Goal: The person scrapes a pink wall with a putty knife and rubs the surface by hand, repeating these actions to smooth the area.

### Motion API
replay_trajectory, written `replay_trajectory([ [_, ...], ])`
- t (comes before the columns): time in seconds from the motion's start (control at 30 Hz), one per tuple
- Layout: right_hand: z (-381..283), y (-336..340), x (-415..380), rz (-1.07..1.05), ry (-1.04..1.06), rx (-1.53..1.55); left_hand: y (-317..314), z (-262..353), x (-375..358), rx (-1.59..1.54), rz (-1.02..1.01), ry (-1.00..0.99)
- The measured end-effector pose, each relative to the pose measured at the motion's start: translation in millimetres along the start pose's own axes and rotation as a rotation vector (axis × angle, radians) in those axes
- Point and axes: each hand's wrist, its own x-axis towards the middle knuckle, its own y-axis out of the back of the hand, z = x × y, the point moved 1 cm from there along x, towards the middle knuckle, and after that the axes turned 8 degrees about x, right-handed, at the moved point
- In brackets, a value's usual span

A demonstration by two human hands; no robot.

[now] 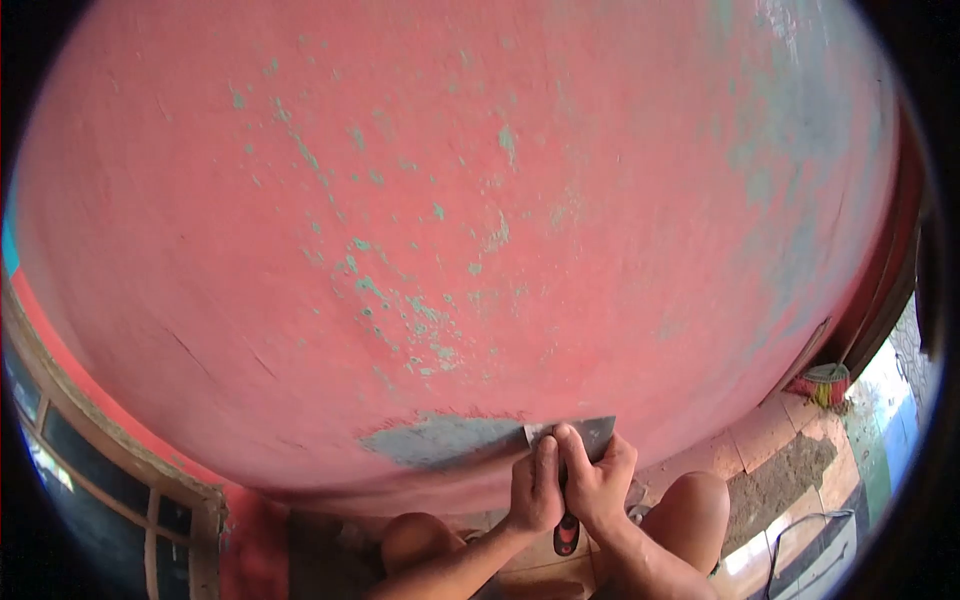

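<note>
A wide-bladed scraper (pixel 599 432) is pressed against the lower part of a pink painted wall (pixel 300 300), its dark handle with a red mark pointing down. My left hand (pixel 537 492) is closed on the scraper from the left, thumb up along it. From the other side my right hand (pixel 602 482) wraps around it too, with the thumb near the blade. Left of the blade spreads a bare grey patch (pixel 440 440) with a ragged upper edge. Higher up, small green flecks and chips (pixel 410 310) dot the paint.
My bent knees are on both sides of my arms, close to the wall. A broom (pixel 826 386) stands at the right by a dark red post. Broken floor tiles (pixel 785 480) expose rough ground there. A framed window (pixel 110 475) lies at lower left.
</note>
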Motion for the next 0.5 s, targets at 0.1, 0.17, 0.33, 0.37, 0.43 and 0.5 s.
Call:
replay_trajectory([
  [0.1, 11, -4, -1, 0.066, 0.059, 0.03, -3, 11, 8, 0.014, 0.051, -0.131],
  [0.17, 0, 3, 7, -0.022, 0.046, -0.094, -2, 7, 7, -0.023, 0.044, -0.12],
  [0.33, 11, 4, -2, 0.037, 0.027, -0.073, -3, 5, 8, 0.068, 0.063, -0.111],
  [0.37, 20, 1, -2, 0.065, 0.029, 0.03, -4, 9, 10, 0.046, 0.069, -0.122],
  [0.43, 0, 0, 5, -0.009, 0.031, -0.076, 0, 10, 9, 0.116, 0.055, -0.144],
  [0.5, -8, -4, 4, -0.04, -0.012, -0.008, 3, 8, 2, 0.313, 0.109, -0.228],
])
